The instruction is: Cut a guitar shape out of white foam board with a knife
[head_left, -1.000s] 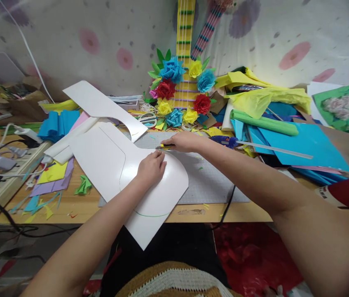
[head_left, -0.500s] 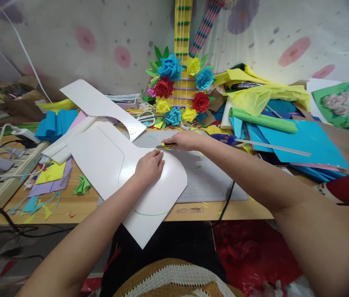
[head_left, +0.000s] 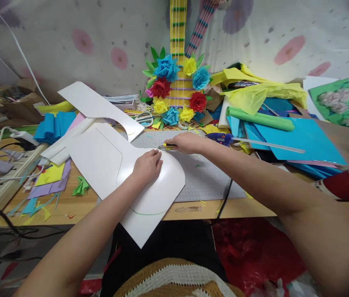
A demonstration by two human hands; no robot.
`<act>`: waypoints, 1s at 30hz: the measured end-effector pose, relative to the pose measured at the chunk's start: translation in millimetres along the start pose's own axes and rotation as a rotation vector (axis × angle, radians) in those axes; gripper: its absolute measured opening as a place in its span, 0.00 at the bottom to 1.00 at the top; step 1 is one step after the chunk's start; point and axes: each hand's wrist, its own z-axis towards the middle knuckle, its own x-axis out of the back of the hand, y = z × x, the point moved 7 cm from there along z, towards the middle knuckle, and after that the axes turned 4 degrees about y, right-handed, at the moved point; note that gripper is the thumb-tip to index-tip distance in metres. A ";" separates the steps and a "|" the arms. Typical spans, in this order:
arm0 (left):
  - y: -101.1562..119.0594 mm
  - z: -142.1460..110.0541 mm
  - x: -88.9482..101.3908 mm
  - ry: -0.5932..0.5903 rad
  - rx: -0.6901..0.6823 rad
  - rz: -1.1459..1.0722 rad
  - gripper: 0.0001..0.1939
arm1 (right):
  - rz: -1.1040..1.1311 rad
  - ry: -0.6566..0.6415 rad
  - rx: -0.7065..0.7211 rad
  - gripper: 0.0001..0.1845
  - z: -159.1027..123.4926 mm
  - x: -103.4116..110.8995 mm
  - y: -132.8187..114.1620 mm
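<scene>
A large white board (head_left: 97, 165) with a curved outline and drawn pencil and green lines lies over the table's front edge. My left hand (head_left: 148, 166) rests on it, fingers stretched out and pressing down. In my right hand (head_left: 186, 143) is a yellow-and-black utility knife (head_left: 168, 145), its tip at the board's upper curved edge. Beneath the board, a grey cutting mat (head_left: 208, 177) shows on the right. A curved white offcut (head_left: 97, 100) lies behind the board, partly over a white roll (head_left: 69, 138).
Behind stands a yellow paper guitar (head_left: 178, 45) with paper flowers. A blue glue gun (head_left: 219, 138) with a long glue stick lies right of my hand. Blue sheets (head_left: 304, 138) and a red-and-white cup (head_left: 344, 183) are farther right. A power strip (head_left: 4, 185) with cables sits left.
The view has shifted a little. The knife has slid slightly rightward along the board's upper edge, while my left hand stays in place on the board.
</scene>
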 end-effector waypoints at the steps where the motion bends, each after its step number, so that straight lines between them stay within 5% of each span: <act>1: 0.0 0.0 0.0 0.004 -0.003 0.005 0.18 | 0.002 0.014 -0.007 0.25 -0.2 1.1 -1.3; 11: 1.7 1.3 3.3 -0.017 0.001 0.010 0.18 | 0.045 0.032 -0.024 0.24 4.3 -1.5 -18.4; 30: 1.8 0.8 3.6 -0.018 -0.009 0.003 0.17 | -0.004 0.007 0.010 0.24 0.9 -7.2 -8.0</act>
